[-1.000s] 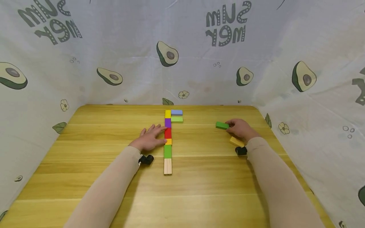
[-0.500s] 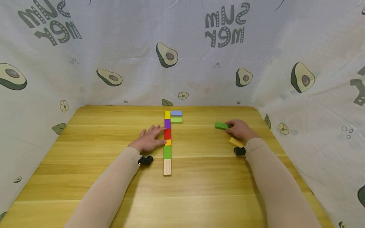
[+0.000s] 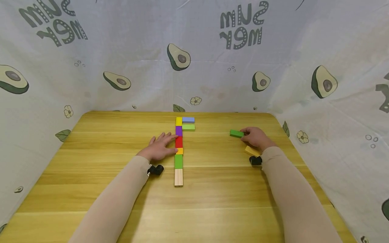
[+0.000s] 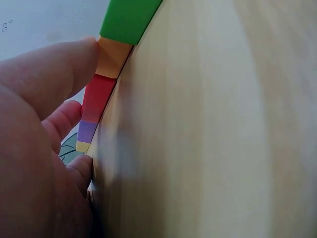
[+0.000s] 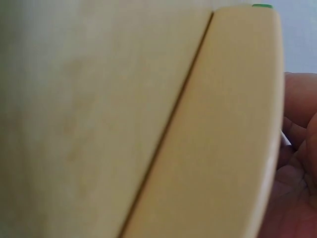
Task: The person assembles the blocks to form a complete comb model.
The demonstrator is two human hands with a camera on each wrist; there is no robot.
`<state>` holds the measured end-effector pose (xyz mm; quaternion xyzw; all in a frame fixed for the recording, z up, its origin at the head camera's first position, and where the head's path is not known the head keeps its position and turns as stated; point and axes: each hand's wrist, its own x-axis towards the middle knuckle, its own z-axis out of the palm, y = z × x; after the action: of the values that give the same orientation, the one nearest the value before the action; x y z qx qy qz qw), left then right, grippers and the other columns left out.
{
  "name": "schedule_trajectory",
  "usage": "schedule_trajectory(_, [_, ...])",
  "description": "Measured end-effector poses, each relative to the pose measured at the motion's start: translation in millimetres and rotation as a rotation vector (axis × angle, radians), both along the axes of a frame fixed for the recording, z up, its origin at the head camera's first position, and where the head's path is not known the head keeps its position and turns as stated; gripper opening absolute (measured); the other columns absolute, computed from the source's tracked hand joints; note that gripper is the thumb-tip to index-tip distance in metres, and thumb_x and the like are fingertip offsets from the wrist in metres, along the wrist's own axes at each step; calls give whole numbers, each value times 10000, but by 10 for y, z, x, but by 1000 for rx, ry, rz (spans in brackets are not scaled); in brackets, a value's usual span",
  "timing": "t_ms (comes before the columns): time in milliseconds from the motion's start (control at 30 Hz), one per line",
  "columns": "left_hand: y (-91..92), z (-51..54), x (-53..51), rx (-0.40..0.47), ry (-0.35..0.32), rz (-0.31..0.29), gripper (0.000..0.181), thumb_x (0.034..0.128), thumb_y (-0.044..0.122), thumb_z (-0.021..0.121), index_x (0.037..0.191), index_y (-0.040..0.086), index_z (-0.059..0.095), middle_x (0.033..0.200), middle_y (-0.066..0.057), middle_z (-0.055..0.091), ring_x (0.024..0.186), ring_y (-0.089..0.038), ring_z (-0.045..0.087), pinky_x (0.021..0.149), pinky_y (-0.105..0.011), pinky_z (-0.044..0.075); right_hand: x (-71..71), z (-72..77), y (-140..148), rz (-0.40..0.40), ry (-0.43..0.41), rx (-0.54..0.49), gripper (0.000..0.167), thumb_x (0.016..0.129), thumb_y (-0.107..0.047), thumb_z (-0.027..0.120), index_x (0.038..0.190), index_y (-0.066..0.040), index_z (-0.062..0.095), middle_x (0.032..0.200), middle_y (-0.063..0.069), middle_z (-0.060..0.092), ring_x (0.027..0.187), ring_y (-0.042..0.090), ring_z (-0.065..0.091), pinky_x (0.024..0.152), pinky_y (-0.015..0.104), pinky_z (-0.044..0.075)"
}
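A straight row of coloured wooden blocks runs away from me: plain wood (image 3: 178, 177), green (image 3: 178, 161), orange (image 3: 180, 151), red (image 3: 179, 142), purple (image 3: 179, 131) and yellow (image 3: 179, 121). Off its far right side lie a blue block (image 3: 188, 120) and a light green block (image 3: 188, 128). My left hand (image 3: 158, 147) is spread beside the row, its thumb at the orange block and a fingertip at the red one. On the right, my right hand (image 3: 255, 137) pinches the end of a darker green block (image 3: 236, 133). Below that hand lies a yellow-orange block (image 3: 252, 151), large in the right wrist view (image 5: 213, 124).
The wooden table (image 3: 212, 202) carries all the blocks. A white curtain (image 3: 146, 40) printed with avocados encloses its back and sides. Small black devices (image 3: 156, 170) are worn on both wrists.
Both hands and all the blocks keep their places; only the head view shifts very slightly.
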<state>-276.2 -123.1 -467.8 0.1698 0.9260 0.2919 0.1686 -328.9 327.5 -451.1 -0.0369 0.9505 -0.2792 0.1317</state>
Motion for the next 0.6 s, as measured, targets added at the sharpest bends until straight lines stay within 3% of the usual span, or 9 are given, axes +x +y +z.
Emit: schedule_trajectory(600, [1, 7, 3, 22, -3, 1, 738, 1020, 511, 618, 1665, 307, 323, 1787, -85, 125, 1663, -350, -10, 1297, -618, -108, 16, 17, -8, -6, -12, -14, 536, 1048, -150, 604, 1520, 74, 482, 1409, 314, 557, 1188, 390, 564, 1069, 539, 490])
